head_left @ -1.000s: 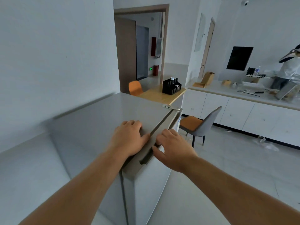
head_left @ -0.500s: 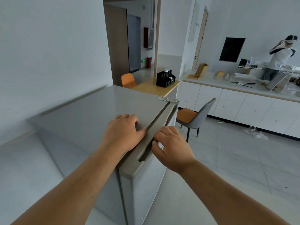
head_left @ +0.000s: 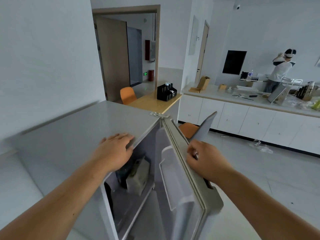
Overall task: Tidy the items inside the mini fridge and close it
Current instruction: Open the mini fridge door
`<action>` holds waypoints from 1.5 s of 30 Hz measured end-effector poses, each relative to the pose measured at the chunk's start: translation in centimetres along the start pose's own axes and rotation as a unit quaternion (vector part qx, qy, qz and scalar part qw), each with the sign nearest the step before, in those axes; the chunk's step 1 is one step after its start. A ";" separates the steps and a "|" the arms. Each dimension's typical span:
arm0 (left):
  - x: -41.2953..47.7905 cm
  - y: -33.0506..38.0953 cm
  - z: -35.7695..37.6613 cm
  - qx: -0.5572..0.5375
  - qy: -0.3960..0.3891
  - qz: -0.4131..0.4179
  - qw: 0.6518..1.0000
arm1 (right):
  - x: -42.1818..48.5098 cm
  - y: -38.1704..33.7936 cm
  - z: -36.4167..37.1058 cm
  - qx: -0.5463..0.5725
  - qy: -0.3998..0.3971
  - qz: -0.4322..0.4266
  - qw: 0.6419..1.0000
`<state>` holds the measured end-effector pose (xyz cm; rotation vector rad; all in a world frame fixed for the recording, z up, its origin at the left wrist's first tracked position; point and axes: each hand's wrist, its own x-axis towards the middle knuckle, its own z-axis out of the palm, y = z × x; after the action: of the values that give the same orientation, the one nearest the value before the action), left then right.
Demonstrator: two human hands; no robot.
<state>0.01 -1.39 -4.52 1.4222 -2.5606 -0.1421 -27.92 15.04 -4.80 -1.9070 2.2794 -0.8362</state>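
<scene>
Grey fridge [head_left: 69,135] ajar — pale carton [head_left: 138,177] inside, maybe; right hand [head_left: 206,160] gripping door [head_left: 188,170].

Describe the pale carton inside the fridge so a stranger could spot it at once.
Start at the grey mini fridge, whose door stands partly open. Look down through the gap, just below the left hand. The pale carton stands there, light beige and boxy, beside darker items that I cannot identify.

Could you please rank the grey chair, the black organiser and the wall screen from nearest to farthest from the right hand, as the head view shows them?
From the right hand:
1. Grey chair, just beyond the fridge door.
2. Black organiser, on the wooden table further back left.
3. Wall screen, on the far wall.
</scene>
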 end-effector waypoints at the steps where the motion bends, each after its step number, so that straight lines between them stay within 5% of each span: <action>1: 0.0 0.4 0.2 0.020 -0.012 -0.008 1.000 | 0.1 0.5 -0.9 -0.016 -0.012 0.011 1.000; 13: -0.5 1.8 -0.1 0.068 -0.011 -0.032 0.997 | -1.2 3.5 -3.1 -0.074 -0.019 0.036 0.996; 18: -0.7 2.0 -0.2 0.072 -0.009 -0.037 0.997 | -0.8 1.8 -1.9 -0.098 0.054 -0.080 0.991; 22: -0.9 2.1 -0.2 0.073 -0.003 -0.032 0.997 | -0.7 1.4 0.7 -0.158 -0.094 -0.051 0.982; 32: -1.1 2.1 -0.2 0.071 0.012 -0.035 0.997 | -0.5 4.6 -1.7 -0.136 -0.058 -0.002 0.989; 40: -1.3 2.1 -0.3 0.056 0.020 -0.044 0.997 | 1.5 6.3 -3.4 -0.320 -0.083 0.140 0.933; 45: -1.1 2.2 -0.3 0.045 0.023 -0.048 0.998 | 2.6 11.4 -4.6 -0.282 -0.108 0.114 0.946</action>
<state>-1.16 0.70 -3.94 1.5614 -2.4920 -0.0076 -40.48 15.38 -5.12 -1.7295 2.7113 0.0705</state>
